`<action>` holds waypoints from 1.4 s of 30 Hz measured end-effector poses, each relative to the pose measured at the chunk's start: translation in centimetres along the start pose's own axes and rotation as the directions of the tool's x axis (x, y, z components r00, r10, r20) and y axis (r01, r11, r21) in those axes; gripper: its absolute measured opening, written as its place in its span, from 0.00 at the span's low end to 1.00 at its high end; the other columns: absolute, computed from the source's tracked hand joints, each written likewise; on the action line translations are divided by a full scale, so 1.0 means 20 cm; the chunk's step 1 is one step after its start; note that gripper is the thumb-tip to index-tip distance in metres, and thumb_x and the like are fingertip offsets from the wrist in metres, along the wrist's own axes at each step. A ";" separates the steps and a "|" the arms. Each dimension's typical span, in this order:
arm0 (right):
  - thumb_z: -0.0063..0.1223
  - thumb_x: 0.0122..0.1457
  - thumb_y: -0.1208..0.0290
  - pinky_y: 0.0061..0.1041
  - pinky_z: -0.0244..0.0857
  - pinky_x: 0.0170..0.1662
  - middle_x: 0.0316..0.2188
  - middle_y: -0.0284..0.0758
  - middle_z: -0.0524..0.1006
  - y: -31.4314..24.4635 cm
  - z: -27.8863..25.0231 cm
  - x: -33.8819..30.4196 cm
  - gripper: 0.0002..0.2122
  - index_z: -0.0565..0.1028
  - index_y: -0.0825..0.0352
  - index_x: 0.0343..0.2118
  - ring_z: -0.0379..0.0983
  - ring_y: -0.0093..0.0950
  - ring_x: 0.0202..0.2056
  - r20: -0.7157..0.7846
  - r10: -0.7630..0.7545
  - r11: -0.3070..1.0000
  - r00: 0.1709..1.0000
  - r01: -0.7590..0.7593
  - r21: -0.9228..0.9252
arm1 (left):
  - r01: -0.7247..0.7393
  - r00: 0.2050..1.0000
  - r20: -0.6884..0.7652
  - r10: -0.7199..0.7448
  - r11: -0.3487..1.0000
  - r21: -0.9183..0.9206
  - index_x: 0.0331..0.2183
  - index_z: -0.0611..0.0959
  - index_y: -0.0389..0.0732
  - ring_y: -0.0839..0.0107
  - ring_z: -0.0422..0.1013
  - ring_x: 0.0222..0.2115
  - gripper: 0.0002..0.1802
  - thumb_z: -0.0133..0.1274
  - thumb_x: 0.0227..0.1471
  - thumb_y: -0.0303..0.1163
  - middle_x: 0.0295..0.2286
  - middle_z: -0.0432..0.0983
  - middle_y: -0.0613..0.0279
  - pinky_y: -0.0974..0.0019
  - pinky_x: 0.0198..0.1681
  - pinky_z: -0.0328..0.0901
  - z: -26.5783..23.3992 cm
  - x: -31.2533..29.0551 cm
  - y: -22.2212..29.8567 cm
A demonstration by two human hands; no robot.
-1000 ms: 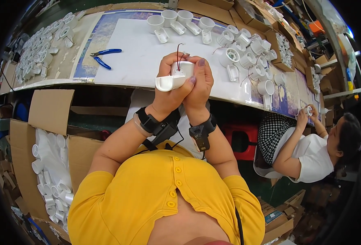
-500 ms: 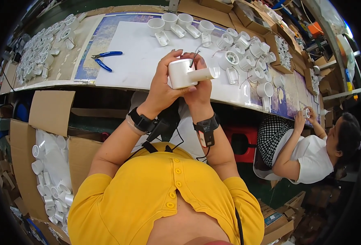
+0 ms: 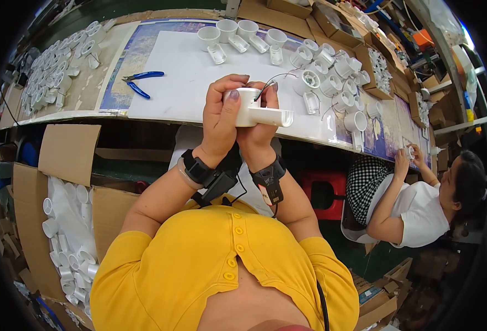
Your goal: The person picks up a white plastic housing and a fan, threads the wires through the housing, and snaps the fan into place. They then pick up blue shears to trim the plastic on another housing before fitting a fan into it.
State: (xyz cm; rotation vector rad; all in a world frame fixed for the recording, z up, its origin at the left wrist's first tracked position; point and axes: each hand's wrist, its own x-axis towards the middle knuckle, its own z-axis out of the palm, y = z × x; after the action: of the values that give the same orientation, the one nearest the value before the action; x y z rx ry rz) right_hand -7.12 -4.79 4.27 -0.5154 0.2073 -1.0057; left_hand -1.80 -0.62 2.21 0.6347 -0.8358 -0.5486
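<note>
Between my two hands, over the table's near edge, is a white plastic lamp housing (image 3: 247, 108), a round cup with an open trough-shaped arm pointing right. My left hand (image 3: 220, 107) wraps its left side, thumb lying across the cup. My right hand (image 3: 261, 135) grips it from below and behind, its fingertips showing beyond the top. A dark wire (image 3: 265, 86) rises from the housing and arcs to the right. Beyond my hands, several similar white housings (image 3: 208, 36) stand on a white sheet (image 3: 180, 71).
Blue-handled cutters (image 3: 142, 83) lie at left on the table. Many wired housings (image 3: 332, 85) crowd the right, with more (image 3: 61, 71) at far left. A cardboard box (image 3: 31, 220) of white parts stands lower left. At right a co-worker (image 3: 414, 209) handles a white part beside a red stool (image 3: 325, 193).
The housing has turned in my hands, so its trough arm now shows its open side. My left thumb has moved up onto the cup, and both hands sit slightly lower.
</note>
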 end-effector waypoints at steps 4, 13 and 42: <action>0.34 0.64 0.53 0.24 0.65 0.39 0.25 0.31 0.71 0.01 -0.05 0.03 0.19 0.69 0.64 0.27 0.69 0.24 0.31 0.008 -0.012 1.000 1.000 0.012 -0.019 | 0.036 0.999 -0.010 -0.035 0.999 0.036 0.45 0.67 0.38 0.66 0.61 0.52 0.14 0.42 0.60 0.34 0.50 0.62 0.55 0.62 0.56 0.56 -0.01 0.01 -0.01; 0.32 0.65 0.56 0.28 0.64 0.43 0.32 0.33 0.72 -0.09 -0.08 0.15 0.18 0.71 0.65 0.35 0.69 0.27 0.36 0.048 0.123 0.992 0.991 -0.124 0.013 | 0.029 0.993 0.097 -0.066 0.941 0.337 0.49 0.66 0.39 0.64 0.60 0.53 0.31 0.62 0.44 0.29 0.50 0.63 0.55 0.63 0.56 0.57 -0.06 0.04 0.01; 0.22 0.68 0.57 0.23 0.61 0.44 0.36 0.37 0.70 -0.06 0.07 0.00 0.21 0.68 0.69 0.36 0.67 0.26 0.37 0.477 -0.483 0.317 0.734 0.654 -0.687 | -0.193 0.980 0.006 0.197 0.956 0.222 0.42 0.68 0.38 0.70 0.64 0.42 0.16 0.50 0.50 0.27 0.41 0.65 0.57 0.66 0.50 0.59 0.04 0.05 0.10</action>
State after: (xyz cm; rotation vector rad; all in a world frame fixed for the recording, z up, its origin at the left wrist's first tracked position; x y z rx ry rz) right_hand -7.46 -4.88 6.16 -1.6815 0.3477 -1.5437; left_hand -1.60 -0.14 4.44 0.7495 -0.9404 -0.2719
